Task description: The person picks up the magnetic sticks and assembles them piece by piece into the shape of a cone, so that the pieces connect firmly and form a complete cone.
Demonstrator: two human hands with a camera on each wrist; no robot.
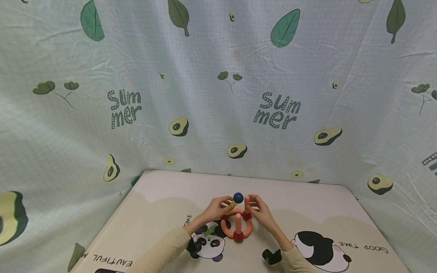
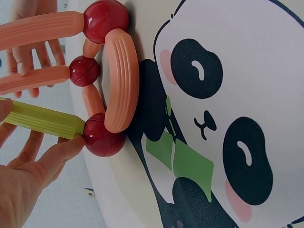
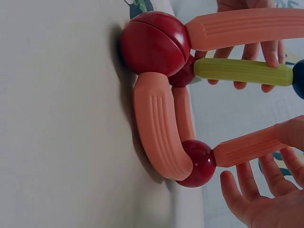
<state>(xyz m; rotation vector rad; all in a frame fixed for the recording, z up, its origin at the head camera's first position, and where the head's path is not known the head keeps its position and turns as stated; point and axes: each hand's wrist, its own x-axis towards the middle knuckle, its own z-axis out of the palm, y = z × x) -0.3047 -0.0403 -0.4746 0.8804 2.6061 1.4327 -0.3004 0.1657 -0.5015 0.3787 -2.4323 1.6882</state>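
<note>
A toy frame of curved orange rods (image 1: 225, 228) joined by red balls (image 1: 238, 236) lies as a ring on the mat. Three straight rods rise from its balls. My left hand (image 1: 216, 209) pinches the yellow-green rod (image 2: 45, 118), which has a blue ball (image 1: 238, 197) on its upper end and a red ball at its foot. On the far right side, my right hand (image 1: 261, 213) holds an upright orange rod (image 3: 251, 146) between thumb and fingers. The nearest upright orange rod (image 1: 238, 223) stands untouched, its top bare.
The mat (image 1: 164, 189) carries printed pandas and lettering. A dark green object (image 1: 272, 256) is beside my right forearm. Behind the mat hangs a pale curtain (image 1: 205, 94) printed with leaves and avocados.
</note>
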